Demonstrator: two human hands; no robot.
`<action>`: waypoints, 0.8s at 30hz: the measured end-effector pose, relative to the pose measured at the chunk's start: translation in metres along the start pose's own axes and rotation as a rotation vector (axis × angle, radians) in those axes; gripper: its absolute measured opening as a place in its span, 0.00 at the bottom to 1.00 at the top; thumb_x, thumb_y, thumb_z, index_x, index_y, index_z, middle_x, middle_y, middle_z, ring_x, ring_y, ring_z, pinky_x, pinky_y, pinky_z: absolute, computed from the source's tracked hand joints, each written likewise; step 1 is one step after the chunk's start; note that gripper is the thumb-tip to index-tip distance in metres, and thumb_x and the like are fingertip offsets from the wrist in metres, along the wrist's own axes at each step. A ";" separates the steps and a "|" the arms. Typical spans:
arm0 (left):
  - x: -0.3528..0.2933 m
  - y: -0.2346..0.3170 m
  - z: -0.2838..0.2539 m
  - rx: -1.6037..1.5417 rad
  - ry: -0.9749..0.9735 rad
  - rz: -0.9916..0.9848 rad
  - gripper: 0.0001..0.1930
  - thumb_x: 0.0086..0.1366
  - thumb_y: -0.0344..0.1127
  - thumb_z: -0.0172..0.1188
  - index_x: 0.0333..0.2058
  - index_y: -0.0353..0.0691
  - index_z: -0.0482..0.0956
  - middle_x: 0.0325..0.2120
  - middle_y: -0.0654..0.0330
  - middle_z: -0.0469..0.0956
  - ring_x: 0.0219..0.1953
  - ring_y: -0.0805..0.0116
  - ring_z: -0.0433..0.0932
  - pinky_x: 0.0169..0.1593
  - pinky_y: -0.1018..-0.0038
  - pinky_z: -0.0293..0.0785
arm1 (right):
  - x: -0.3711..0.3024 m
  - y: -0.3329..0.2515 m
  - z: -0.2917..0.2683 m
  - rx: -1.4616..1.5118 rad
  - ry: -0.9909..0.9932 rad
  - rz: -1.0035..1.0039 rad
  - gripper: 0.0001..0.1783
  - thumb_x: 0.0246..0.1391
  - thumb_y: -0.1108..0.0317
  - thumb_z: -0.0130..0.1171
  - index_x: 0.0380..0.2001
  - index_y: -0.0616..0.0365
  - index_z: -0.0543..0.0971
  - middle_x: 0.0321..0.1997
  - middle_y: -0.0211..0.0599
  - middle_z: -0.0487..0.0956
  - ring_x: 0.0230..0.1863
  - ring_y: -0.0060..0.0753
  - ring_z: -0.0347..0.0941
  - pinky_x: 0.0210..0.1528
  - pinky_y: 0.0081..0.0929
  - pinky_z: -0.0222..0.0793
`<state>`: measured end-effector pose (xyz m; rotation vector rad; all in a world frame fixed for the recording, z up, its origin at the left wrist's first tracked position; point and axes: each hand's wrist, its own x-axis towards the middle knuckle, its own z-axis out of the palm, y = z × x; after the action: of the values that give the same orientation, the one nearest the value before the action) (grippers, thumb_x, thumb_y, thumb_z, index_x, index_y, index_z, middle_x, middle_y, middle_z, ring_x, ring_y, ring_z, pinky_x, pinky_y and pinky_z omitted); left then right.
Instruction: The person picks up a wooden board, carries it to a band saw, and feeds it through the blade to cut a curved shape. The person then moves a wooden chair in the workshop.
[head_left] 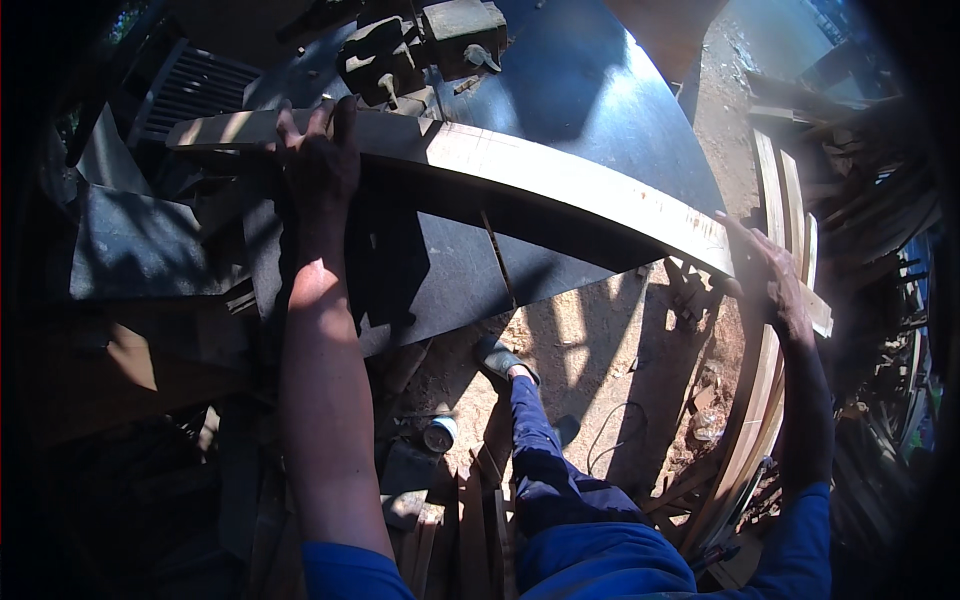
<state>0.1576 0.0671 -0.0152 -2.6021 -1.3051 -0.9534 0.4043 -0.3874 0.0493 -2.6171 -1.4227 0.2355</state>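
Note:
A long pale wooden plank (560, 180) lies across a dark metal saw table (590, 110), running from upper left to right. My left hand (320, 160) presses flat on the plank's left part, fingers spread over its far edge. My right hand (775, 275) grips the plank near its right end, beyond the table's edge. A thin blade slot (497, 255) runs through the table just in front of the plank.
A machine head with knobs (420, 50) stands behind the plank. Stacked wooden strips (785, 200) lean at the right. Sawdust and offcuts (590, 350) cover the ground, with my shoe (497, 357) below the table. A round tin (438, 433) lies beside scrap boards.

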 end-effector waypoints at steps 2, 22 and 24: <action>0.001 0.001 -0.001 0.037 -0.019 0.044 0.27 0.73 0.58 0.44 0.56 0.45 0.78 0.64 0.38 0.63 0.64 0.38 0.63 0.67 0.51 0.57 | 0.000 -0.001 -0.001 -0.010 0.000 0.008 0.49 0.37 0.68 0.75 0.67 0.41 0.67 0.42 0.45 0.80 0.42 0.49 0.78 0.45 0.42 0.75; 0.004 -0.003 0.015 -0.094 0.073 0.103 0.22 0.71 0.55 0.48 0.50 0.50 0.82 0.56 0.45 0.74 0.66 0.45 0.62 0.67 0.44 0.50 | -0.001 -0.001 -0.011 -0.029 0.029 -0.043 0.51 0.34 0.71 0.76 0.66 0.41 0.67 0.41 0.43 0.79 0.41 0.48 0.78 0.44 0.42 0.74; 0.003 -0.012 0.014 -0.037 0.072 0.109 0.21 0.72 0.54 0.47 0.50 0.51 0.82 0.56 0.47 0.75 0.67 0.45 0.62 0.67 0.43 0.50 | 0.004 -0.001 0.000 0.004 0.031 -0.070 0.51 0.35 0.71 0.76 0.66 0.41 0.67 0.40 0.43 0.78 0.40 0.48 0.78 0.43 0.41 0.74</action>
<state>0.1566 0.0815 -0.0272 -2.6089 -1.1268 -1.0523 0.4051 -0.3836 0.0494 -2.5510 -1.4983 0.1889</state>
